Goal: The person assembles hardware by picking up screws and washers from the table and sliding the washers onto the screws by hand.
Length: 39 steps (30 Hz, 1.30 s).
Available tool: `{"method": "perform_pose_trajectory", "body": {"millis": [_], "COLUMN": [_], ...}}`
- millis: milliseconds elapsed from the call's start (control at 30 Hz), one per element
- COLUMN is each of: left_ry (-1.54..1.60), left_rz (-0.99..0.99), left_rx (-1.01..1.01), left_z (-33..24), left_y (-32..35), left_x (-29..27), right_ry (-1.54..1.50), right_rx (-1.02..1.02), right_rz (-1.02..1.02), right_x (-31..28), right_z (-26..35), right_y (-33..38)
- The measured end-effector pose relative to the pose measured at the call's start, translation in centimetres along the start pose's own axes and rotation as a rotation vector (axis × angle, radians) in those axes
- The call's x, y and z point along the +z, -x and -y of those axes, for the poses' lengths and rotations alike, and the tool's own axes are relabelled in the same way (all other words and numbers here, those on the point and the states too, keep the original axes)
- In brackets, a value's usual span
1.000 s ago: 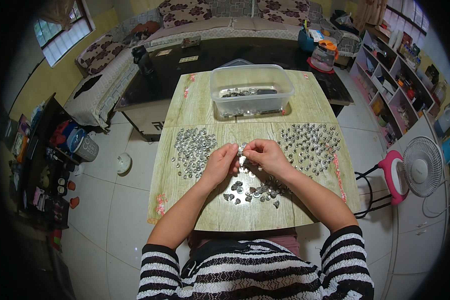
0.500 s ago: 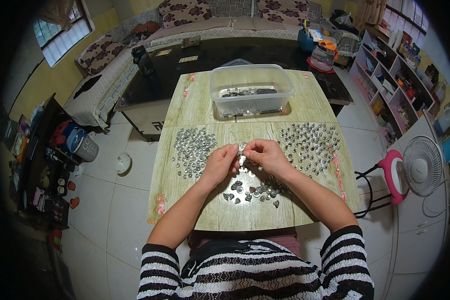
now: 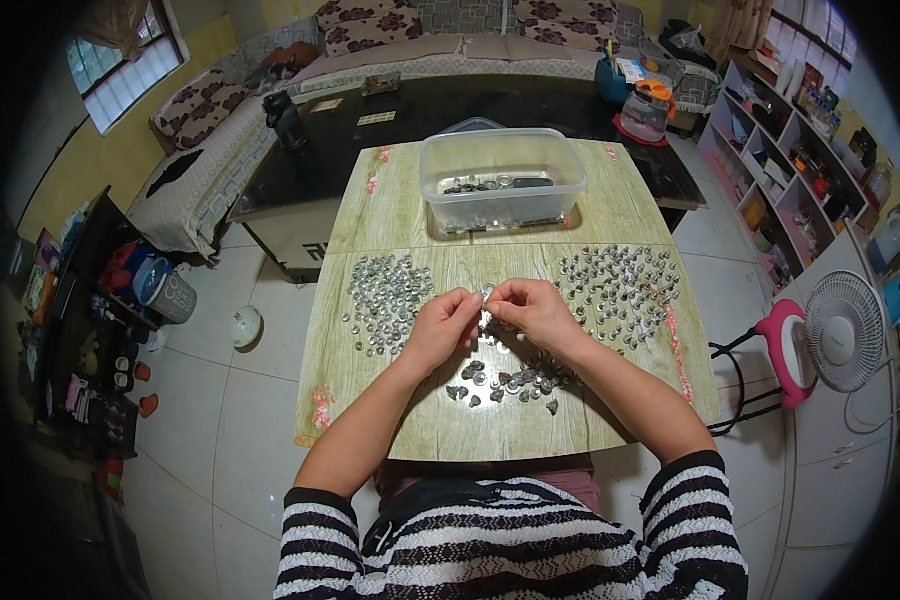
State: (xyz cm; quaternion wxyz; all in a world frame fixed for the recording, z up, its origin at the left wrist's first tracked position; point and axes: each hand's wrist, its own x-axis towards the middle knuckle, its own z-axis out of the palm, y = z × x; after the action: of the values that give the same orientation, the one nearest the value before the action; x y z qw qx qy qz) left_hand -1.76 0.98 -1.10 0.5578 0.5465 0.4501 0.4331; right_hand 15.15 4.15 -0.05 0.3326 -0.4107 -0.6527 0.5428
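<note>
Head view: over the surface [image 3: 440, 435], the left hand [image 3: 444, 325] and the right hand [image 3: 533, 308] are meeting near the middle, the fingers of each pinching together on a small metal piece [image 3: 487, 291] that they are mostly hiding. Shiny round pieces [image 3: 385, 290] are lying spread left of the hands, pointed pieces [image 3: 625, 280] are scattering to the right, and a loose pile [image 3: 538, 382] is sitting toward the near edge. Farther back, a clear box [image 3: 500, 215] is holding dark and metallic bits [image 3: 485, 186].
</note>
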Motion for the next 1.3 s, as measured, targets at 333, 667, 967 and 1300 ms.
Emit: {"method": "perform_pose_trajectory", "body": {"millis": [333, 667, 967, 1300], "left_ry": [-0.023, -0.133, -0.096, -0.129], "left_rz": [-0.01, -0.049, -0.066, -0.075], "left_rx": [0.093, 0.133, 0.067, 0.062], "left_z": [0.3, 0.3, -0.5, 0.0], "left_y": [-0.1, 0.0, 0.2, 0.0], "left_x": [0.0, 0.4, 0.6, 0.2], "right_ry": [-0.028, -0.048, -0.048, -0.066], "right_rx": [0.007, -0.002, -0.004, 0.022], "right_rz": [-0.006, -0.016, -0.009, -0.007], "right_x": [-0.2, -0.3, -0.4, -0.2], "right_z": [-0.2, 0.0, -0.5, 0.3], "right_y": [0.0, 0.1, 0.1, 0.4]}}
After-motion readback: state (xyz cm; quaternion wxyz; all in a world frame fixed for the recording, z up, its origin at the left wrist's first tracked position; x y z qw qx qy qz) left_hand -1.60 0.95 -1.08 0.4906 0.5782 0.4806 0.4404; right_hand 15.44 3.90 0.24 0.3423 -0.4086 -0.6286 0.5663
